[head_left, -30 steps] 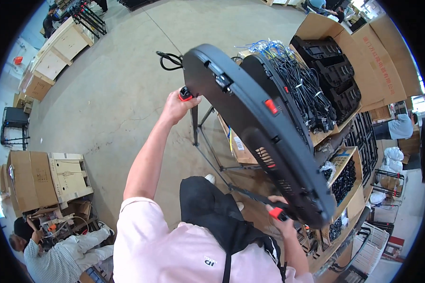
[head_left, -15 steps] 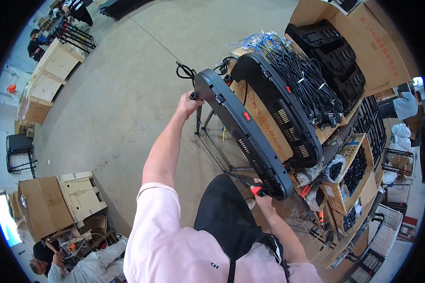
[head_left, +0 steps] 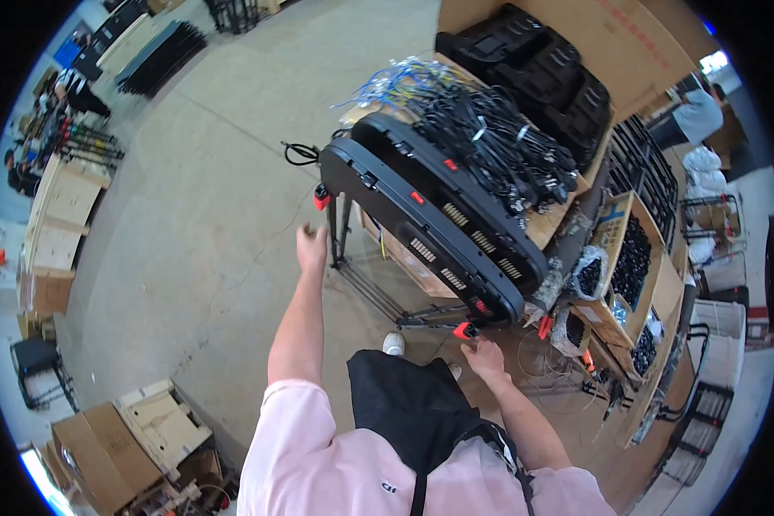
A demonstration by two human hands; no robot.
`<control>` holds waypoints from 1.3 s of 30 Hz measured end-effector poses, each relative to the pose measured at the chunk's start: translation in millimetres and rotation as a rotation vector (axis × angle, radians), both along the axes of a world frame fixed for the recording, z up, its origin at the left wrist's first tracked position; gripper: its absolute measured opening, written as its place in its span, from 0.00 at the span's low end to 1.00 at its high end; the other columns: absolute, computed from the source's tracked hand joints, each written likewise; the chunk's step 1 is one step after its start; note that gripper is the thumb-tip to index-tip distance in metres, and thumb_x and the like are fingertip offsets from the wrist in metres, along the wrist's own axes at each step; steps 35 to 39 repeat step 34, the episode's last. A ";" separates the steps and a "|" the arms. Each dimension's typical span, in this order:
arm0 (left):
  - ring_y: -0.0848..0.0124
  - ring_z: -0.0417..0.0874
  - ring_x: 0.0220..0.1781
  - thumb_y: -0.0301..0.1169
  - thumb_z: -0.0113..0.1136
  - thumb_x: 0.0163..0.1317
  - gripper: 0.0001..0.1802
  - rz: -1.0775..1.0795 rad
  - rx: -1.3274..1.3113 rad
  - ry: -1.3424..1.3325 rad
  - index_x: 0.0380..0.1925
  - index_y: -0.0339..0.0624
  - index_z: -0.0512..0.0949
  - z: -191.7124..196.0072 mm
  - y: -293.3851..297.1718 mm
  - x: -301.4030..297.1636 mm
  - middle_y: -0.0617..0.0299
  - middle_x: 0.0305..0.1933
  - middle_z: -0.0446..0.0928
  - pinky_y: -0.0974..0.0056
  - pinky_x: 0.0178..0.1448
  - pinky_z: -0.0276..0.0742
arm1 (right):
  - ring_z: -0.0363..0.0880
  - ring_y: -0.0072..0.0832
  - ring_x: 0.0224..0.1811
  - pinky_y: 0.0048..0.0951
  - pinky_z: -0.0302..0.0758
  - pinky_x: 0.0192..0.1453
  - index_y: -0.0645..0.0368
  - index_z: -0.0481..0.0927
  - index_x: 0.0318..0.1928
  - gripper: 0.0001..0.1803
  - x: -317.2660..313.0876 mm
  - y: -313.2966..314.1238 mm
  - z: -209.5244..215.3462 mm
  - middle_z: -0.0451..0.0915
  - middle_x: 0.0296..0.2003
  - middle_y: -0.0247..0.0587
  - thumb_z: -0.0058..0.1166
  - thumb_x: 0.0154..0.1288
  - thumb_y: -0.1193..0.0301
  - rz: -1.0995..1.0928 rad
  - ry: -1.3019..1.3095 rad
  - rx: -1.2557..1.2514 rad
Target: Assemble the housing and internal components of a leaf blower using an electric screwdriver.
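While the long black panel (head_left: 430,228) with red clips rests across a black folding stand (head_left: 353,258) in the middle of the scene, both of the person's hands are just off it. Left hand (head_left: 311,248) hangs free near the panel's far-left end, just below the red end cap (head_left: 321,199), fingers loosely apart and holding nothing. Right hand (head_left: 485,357) sits at the near-right end, close beside the red clip (head_left: 465,330) there; I cannot tell whether it touches the clip, and its fingers look loosely curled, clamped on nothing. Behind the panel, to the right, a second black panel (head_left: 456,168) leans against a cardboard box piled with black cables (head_left: 499,146). Further right stand boxes of small black parts (head_left: 632,258). Bare concrete floor (head_left: 206,215) spreads to the left
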State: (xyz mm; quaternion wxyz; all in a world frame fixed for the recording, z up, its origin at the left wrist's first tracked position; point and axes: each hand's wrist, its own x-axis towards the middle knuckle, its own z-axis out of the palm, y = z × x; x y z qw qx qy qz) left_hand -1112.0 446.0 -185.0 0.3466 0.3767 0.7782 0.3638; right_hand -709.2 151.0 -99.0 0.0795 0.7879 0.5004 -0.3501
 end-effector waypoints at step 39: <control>0.63 0.67 0.27 0.42 0.52 0.74 0.18 -1.064 -0.587 0.189 0.32 0.41 0.80 -40.3 -339.9 323.5 0.60 0.28 0.75 0.50 0.35 0.67 | 0.87 0.53 0.53 0.50 0.82 0.59 0.60 0.87 0.52 0.23 636.7 -472.9 148.1 0.88 0.48 0.58 0.57 0.71 0.53 -1.167 -0.567 0.768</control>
